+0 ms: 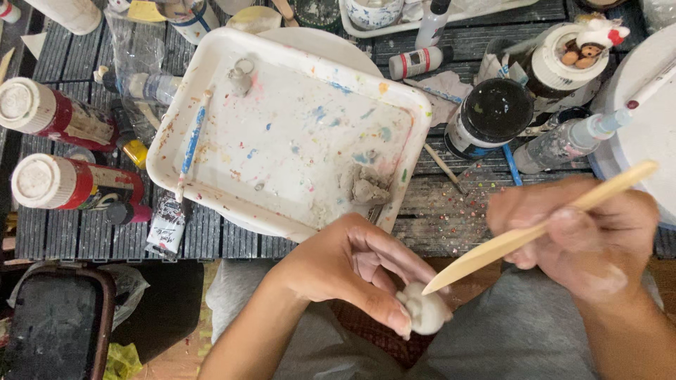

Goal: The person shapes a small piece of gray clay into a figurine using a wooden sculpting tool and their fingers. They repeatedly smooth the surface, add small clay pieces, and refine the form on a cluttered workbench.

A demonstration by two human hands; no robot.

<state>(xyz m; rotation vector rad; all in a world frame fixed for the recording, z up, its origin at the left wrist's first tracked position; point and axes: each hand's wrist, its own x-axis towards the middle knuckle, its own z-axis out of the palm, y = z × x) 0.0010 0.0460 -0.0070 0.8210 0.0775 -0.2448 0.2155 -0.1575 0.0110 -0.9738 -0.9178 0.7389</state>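
Your left hand (352, 271) has thumb and fingers clamped on a small white clay lump (426, 309), held over your lap below the table edge. Your right hand (584, 236) has its fingers closed around a wooden modelling stick (535, 229), whose tip touches the lump. The dark slatted table (436, 225) is weathered and speckled with paint. On it sits a paint-stained white tray (289, 134) holding grey clay scraps (366, 186) and a blue-handled brush (191, 141). Red paint bottles (70, 151) lie at the left.
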